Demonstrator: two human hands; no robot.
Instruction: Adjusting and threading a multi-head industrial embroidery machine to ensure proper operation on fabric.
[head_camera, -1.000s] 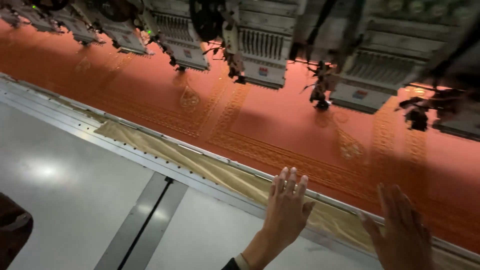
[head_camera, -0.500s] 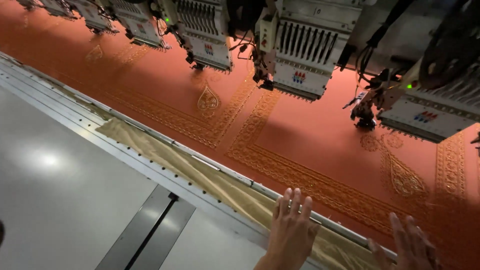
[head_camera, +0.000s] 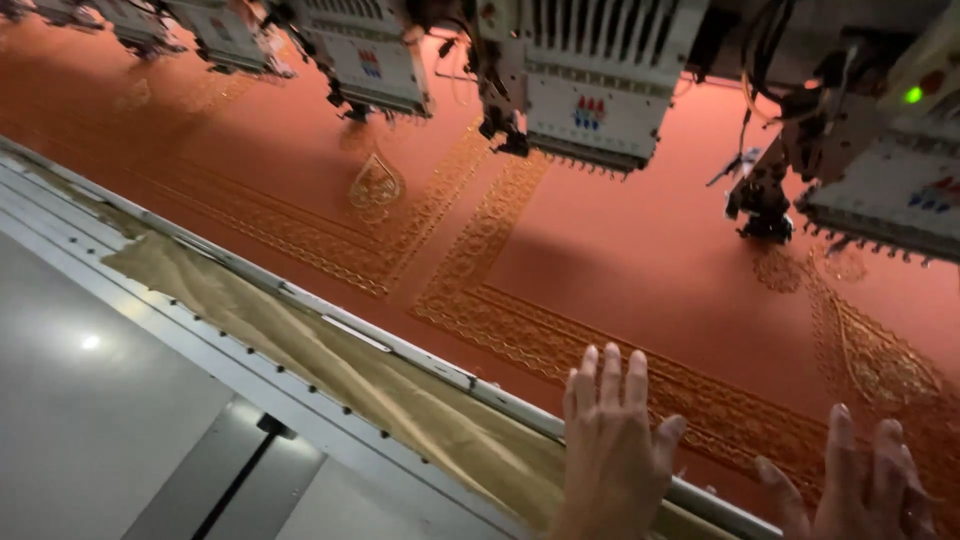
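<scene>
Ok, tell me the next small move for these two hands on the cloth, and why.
Probably slide both palms gently outward to flatten the red fabric. The left hand lies flat with fingers spread across the metal frame rail onto the gold embroidered border, the right hand flat on the cloth beside it. Both sit well short of the embroidery heads.

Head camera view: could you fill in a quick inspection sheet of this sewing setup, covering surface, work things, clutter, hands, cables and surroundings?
Surface: grey metal table with a silver frame rail along the cloth's edge.
Job's things: orange-red fabric with gold embroidered borders; tan backing strip beside the rail.
Clutter: nothing seen.
Grippers: left hand lies flat, open, across the rail and fabric edge; right hand open, flat on the fabric, partly cut off by the picture edge.
Cables: dark wires hang among the machine heads.
Surroundings: row of white embroidery heads above the fabric; one green light lit.
</scene>
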